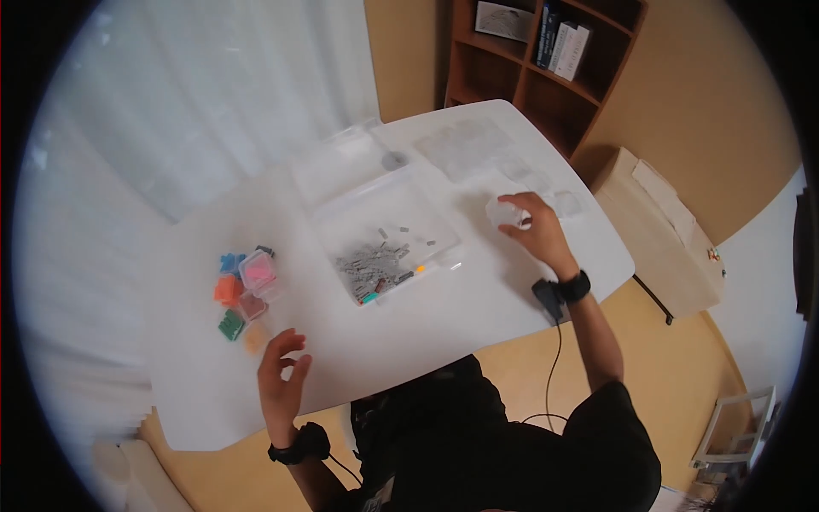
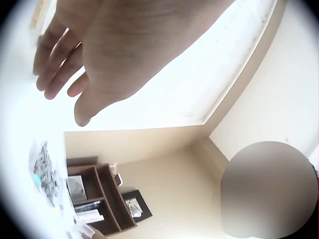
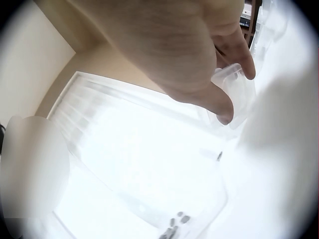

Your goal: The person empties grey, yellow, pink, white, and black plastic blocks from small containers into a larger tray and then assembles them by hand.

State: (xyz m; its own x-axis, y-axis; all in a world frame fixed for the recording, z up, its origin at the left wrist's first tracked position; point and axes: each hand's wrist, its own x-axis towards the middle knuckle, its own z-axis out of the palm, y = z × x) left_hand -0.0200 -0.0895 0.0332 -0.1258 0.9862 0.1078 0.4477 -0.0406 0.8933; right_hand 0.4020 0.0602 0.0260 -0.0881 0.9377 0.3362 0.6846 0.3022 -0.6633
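Observation:
My right hand [image 1: 539, 232] grips a small clear plastic box [image 3: 240, 94] between thumb and fingers, over the right part of the white table [image 1: 478, 299]. At the near left edge, my left hand [image 1: 281, 384] hovers with fingers loosely bent and holds nothing. Closest to it are several small clear boxes filled with coloured pieces, among them a pink one [image 1: 258, 270], an orange one [image 1: 227, 290] and a green one [image 1: 230, 325]. Between the hands sits a large clear bin [image 1: 401, 200] with a heap of small grey pieces [image 1: 371, 269].
More empty-looking clear boxes [image 1: 465, 147] stand together at the table's far right. A black device [image 1: 547, 299] with a cable lies by the right wrist. Beyond the table are a wooden bookshelf [image 1: 486, 64] and a white curtain [image 1: 213, 94].

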